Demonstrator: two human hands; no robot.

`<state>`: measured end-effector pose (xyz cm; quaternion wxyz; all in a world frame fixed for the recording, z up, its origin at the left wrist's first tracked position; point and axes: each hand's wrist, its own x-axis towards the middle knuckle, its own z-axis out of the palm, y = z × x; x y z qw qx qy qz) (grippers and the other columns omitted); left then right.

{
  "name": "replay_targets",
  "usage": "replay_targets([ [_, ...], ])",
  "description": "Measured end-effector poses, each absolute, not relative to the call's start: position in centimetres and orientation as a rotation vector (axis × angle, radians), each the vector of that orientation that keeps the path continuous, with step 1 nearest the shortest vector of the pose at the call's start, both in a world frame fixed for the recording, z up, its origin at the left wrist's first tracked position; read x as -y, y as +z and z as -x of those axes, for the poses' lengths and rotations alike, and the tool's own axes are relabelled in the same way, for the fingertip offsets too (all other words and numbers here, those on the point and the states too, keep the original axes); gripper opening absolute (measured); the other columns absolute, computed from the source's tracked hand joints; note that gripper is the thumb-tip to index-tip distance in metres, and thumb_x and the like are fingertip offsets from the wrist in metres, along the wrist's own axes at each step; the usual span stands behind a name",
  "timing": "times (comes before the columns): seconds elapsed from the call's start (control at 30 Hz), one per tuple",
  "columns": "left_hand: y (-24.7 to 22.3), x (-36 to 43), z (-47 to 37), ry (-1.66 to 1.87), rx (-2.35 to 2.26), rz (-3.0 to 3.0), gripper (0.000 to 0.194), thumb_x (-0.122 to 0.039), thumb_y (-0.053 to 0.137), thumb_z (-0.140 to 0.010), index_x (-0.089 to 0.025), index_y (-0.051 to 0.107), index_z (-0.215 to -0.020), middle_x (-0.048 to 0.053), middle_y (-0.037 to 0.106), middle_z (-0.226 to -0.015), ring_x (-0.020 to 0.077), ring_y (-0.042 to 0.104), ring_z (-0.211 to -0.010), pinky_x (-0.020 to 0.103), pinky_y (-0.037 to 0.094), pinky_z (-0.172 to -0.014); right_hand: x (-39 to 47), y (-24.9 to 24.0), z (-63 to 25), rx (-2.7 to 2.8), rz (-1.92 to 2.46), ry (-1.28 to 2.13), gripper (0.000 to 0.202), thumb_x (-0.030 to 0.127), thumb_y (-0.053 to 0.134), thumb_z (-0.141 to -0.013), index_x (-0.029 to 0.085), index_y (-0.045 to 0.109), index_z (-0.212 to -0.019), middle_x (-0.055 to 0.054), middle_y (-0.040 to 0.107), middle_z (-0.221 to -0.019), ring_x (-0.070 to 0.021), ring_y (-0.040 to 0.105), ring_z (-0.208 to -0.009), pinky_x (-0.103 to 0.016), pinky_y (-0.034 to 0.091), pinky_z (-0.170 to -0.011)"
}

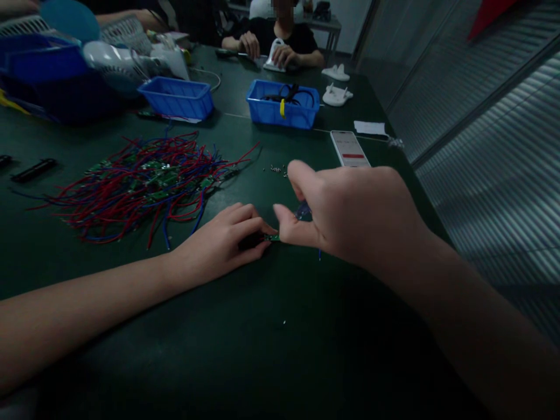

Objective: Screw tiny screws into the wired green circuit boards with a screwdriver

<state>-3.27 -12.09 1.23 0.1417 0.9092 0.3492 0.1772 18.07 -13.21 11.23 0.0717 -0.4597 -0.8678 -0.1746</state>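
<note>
Your left hand point(231, 232) pinches a small green circuit board point(273, 237) inward from the right edge of the table point(219, 350), apparently to steady it. Your right hand point(361, 210) curls over, thumb and forefinger parted near a dark object point(303, 210), perhaps a handle; whether hidden fingers grip it, I cannot tell.

Left hand point(231, 233) lies low, fingers point(251, 224) bent toward the thumb point(254, 254), right hand point(356, 210) arched beside it.

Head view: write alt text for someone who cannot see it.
A person's left hand holds a small green board at a dark green table, the right hand close by. Further left lies a heap of boards with red and blue wires; beyond are blue bins and a co-worker.
</note>
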Motion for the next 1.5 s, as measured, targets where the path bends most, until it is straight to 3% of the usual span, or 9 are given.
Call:
replay_targets([
  [0.1, 1.3, 12.1, 3.3, 0.499, -1.004, -2.61, 0.021, -0.031, 0.052, -0.091, -0.023, 0.058, -0.109, 0.004, 0.053, -0.096, 0.0179, 0.05, -0.09, 0.033, 0.044, -0.079, 12.5, 11.4, -18.5, 2.647, 1.444, -0.269, 0.038, 0.031, 0.034, -0.089, 0.014, 0.047, -0.121, -0.004, 0.065, -0.076, -0.014, 0.053, -0.055, -0.026, 0.027, -0.052],
  [0.27, 1.3, 12.2, 3.4, 0.486, -1.011, -2.604, 0.02, -0.031, 0.051, -0.091, -0.023, 0.058, -0.109, 0.005, 0.054, -0.099, 0.0188, 0.05, -0.092, 0.034, 0.044, -0.08, 12.2, 11.7, -19.0, 2.764, 1.288, 0.123, 0.031, 0.032, 0.033, -0.093, 0.017, 0.043, -0.119, -0.002, 0.064, -0.079, -0.0114, 0.053, -0.056, -0.024, 0.03, -0.053],
  [0.43, 1.2, 12.2, 3.4, 0.486, -1.013, -2.616, 0.021, -0.031, 0.051, -0.091, -0.022, 0.057, -0.109, 0.006, 0.054, -0.106, 0.0208, 0.05, -0.098, 0.036, 0.045, -0.086, 12.3, 11.7, -18.9, 2.791, 1.301, -0.191, 0.041, 0.044, 0.035, -0.095, 0.015, 0.048, -0.121, -0.005, 0.064, -0.077, -0.0118, 0.053, -0.056, -0.025, 0.028, -0.053],
  [0.63, 1.3, 12.1, 3.3, 0.48, -1.011, -2.615, 0.021, -0.031, 0.051, -0.091, -0.021, 0.058, -0.108, 0.006, 0.054, -0.105, 0.0205, 0.05, -0.097, 0.035, 0.045, -0.083, 11.9, 11.1, -18.9, 2.636, 1.35, -0.519, 0.061, 0.064, 0.024, -0.092, 0.018, 0.062, -0.083, -0.006, 0.06, -0.066, -0.0154, 0.056, -0.06, -0.025, 0.023, -0.051],
  [0.8, 1.3, 12.2, 3.3, 0.498, -1.006, -2.615, 0.021, -0.03, 0.052, -0.091, -0.021, 0.059, -0.109, 0.004, 0.053, -0.098, 0.0184, 0.05, -0.09, 0.033, 0.043, -0.08, 12.4, 11.3, -18.6, 2.674, 1.377, -0.343, 0.038, 0.039, 0.031, -0.094, 0.017, 0.053, -0.115, -0.004, 0.063, -0.072, -0.0127, 0.052, -0.053, -0.025, 0.022, -0.048],
  [0.9, 1.1, 12.1, 3.3, 0.495, -1.0, -2.605, 0.02, -0.03, 0.052, -0.091, -0.022, 0.059, -0.108, 0.004, 0.053, -0.095, 0.0183, 0.049, -0.089, 0.033, 0.043, -0.079, 13.0, 11.8, -18.6, 2.769, 1.286, -0.086, 0.038, 0.027, 0.034, -0.091, 0.015, 0.042, -0.126, -0.003, 0.064, -0.08, -0.0112, 0.053, -0.054, -0.024, 0.026, -0.048],
  [1.07, 1.2, 12.1, 3.3, 0.487, -1.015, -2.596, 0.022, -0.031, 0.051, -0.091, -0.023, 0.058, -0.11, 0.005, 0.054, -0.102, 0.0195, 0.05, -0.094, 0.034, 0.044, -0.082, 13.2, 12.1, -18.9, 2.826, 1.241, -0.144, 0.035, 0.035, 0.035, -0.095, 0.016, 0.046, -0.122, -0.002, 0.063, -0.074, -0.0098, 0.049, -0.05, -0.023, 0.024, -0.047],
  [1.3, 1.3, 12.1, 3.4, 0.502, -1.008, -2.6, 0.025, -0.034, 0.053, -0.089, -0.021, 0.059, -0.109, 0.006, 0.056, -0.102, 0.0209, 0.052, -0.096, 0.035, 0.046, -0.08, 13.2, 11.4, -18.7, 2.735, 1.139, -0.365, 0.046, 0.063, 0.043, -0.087, 0.022, 0.062, -0.091, -0.001, 0.062, -0.069, -0.0092, 0.048, -0.05, -0.023, 0.018, -0.047],
  [1.5, 1.0, 12.0, 3.4, 0.561, -1.0, -2.598, 0.02, -0.032, 0.053, -0.089, -0.02, 0.06, -0.103, 0.007, 0.058, -0.104, 0.0217, 0.054, -0.097, 0.037, 0.047, -0.082, 14.0, 11.0, -17.3, 2.633, 1.319, -0.43, 0.044, 0.043, 0.027, -0.095, 0.019, 0.049, -0.125, -0.005, 0.065, -0.074, -0.015, 0.056, -0.058, -0.025, 0.024, -0.052],
])
